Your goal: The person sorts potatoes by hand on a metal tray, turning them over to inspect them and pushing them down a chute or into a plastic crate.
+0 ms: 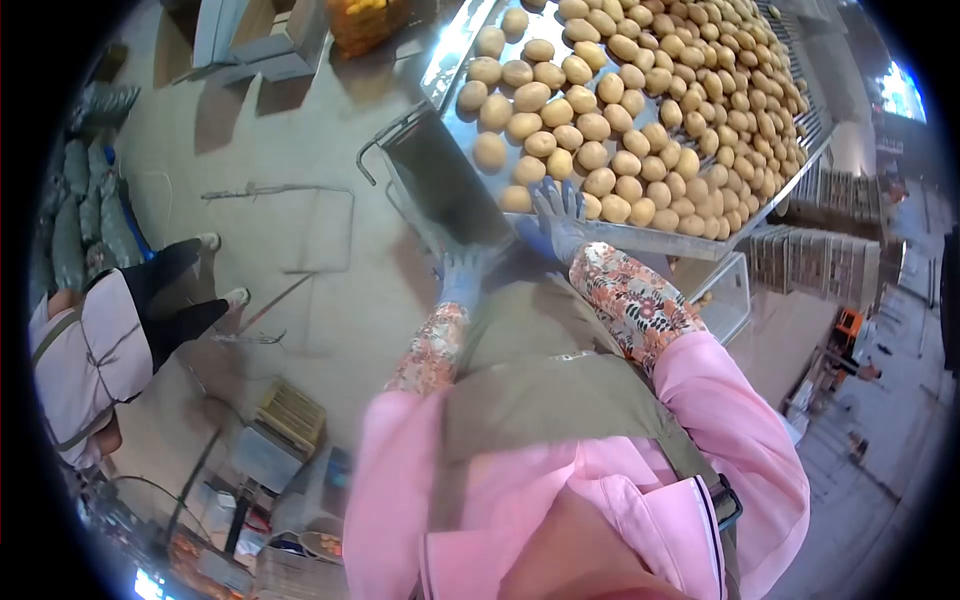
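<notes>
Many potatoes [590,127] lie spread over a metal sorting table [660,243] in front of me, packed more densely towards the right. My right hand [560,222], in a grey-blue glove, is at the table's near left corner with its fingers spread next to the nearest potatoes. A grey metal chute [440,180] adjoins the table's left side. At the chute's near end is my left hand [460,280], gloved too, its fingers stretched towards the edge; whether they touch it I cannot make out. Neither hand visibly holds a potato.
Another person [110,340] stands at the left. Filled bags [85,215] lie beyond that person, and open cardboard boxes [275,35] stand at the upper left beside an orange net bag [365,22]. Stacked crates [815,262] are at right. A thin metal frame [350,230] appears on the left floor.
</notes>
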